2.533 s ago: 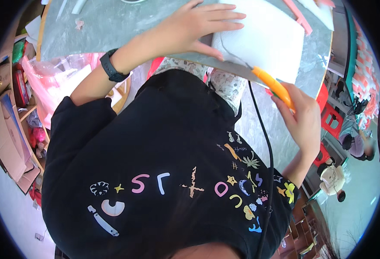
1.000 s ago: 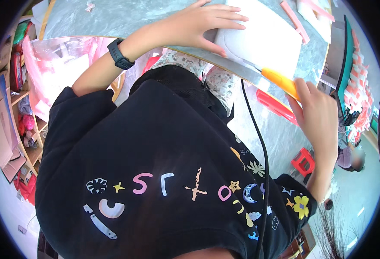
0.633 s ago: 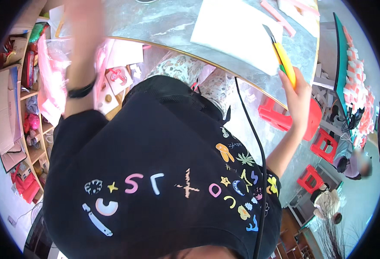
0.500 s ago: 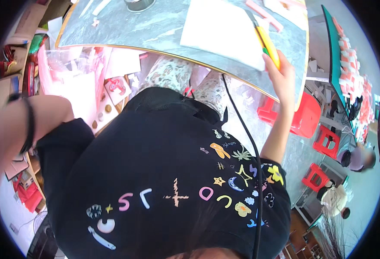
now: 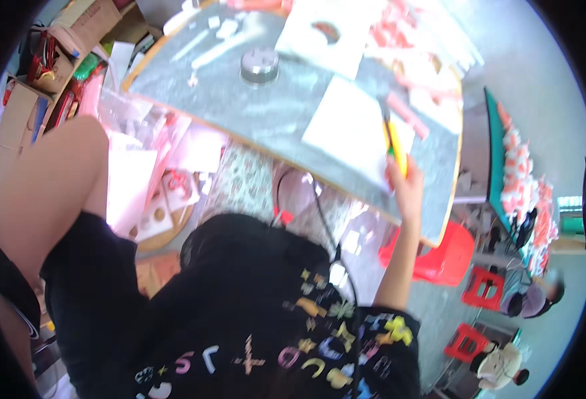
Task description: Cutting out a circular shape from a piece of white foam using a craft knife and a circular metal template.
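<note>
My right hand (image 5: 407,189) is closed around a yellow utility knife (image 5: 398,151) with a dark front end. The knife points away from me over a white sheet (image 5: 346,126) lying on the grey marbled table (image 5: 226,116). Just right of the knife lies a pink strip (image 5: 407,114). A round metal tin (image 5: 260,68) stands farther left on the tabletop. My left arm (image 5: 47,169) is bent at the left edge, with a black band round it; the hand itself is out of the picture.
Another white sheet with a round dark spot (image 5: 326,32) lies at the back, beside pinkish-red pieces (image 5: 399,40). Red plastic stools (image 5: 484,288) stand right of the table. A black cable (image 5: 326,223) hangs down my front. Cardboard boxes (image 5: 83,26) fill the left shelf. Two people (image 5: 502,366) sit far right.
The view has tilted up, bringing more of the table's far side into sight. My left arm has shifted, its band now lower at the left edge. The knife stays in my right hand.
</note>
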`<state>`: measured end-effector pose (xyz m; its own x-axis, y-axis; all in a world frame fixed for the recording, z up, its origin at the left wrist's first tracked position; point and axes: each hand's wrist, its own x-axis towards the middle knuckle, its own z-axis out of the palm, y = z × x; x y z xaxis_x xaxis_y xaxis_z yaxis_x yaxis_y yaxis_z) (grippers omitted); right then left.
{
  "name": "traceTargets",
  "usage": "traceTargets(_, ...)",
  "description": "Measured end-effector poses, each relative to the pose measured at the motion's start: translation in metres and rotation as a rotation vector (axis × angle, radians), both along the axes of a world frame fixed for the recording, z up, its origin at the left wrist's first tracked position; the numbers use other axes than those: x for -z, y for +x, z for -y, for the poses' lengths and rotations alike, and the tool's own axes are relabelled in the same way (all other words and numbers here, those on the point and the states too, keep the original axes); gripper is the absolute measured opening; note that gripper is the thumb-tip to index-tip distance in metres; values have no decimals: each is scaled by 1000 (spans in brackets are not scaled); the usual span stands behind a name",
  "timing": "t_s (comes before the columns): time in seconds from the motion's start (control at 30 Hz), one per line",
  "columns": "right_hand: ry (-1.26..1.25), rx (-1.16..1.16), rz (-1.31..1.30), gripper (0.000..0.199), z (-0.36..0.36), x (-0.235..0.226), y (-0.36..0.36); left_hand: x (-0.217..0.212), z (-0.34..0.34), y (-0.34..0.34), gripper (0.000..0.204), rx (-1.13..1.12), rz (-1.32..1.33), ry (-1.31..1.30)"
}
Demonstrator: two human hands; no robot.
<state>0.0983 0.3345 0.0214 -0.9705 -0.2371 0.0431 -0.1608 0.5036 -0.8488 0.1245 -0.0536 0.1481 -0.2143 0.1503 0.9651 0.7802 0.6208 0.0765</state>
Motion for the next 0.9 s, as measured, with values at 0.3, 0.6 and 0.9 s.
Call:
traceTargets(0.3, -525, 119, 21, 20, -5, 15, 14, -47, 8, -40, 73, 104, -321, 10)
traceTargets(0.6, -473, 181, 77, 25, 9, 7, 17, -31, -39, -83, 71, 312, -313, 80)
traceTargets(0.9, 336, -70, -208, 26, 37, -18, 9, -2, -29, -65, 69, 357, -149, 80)
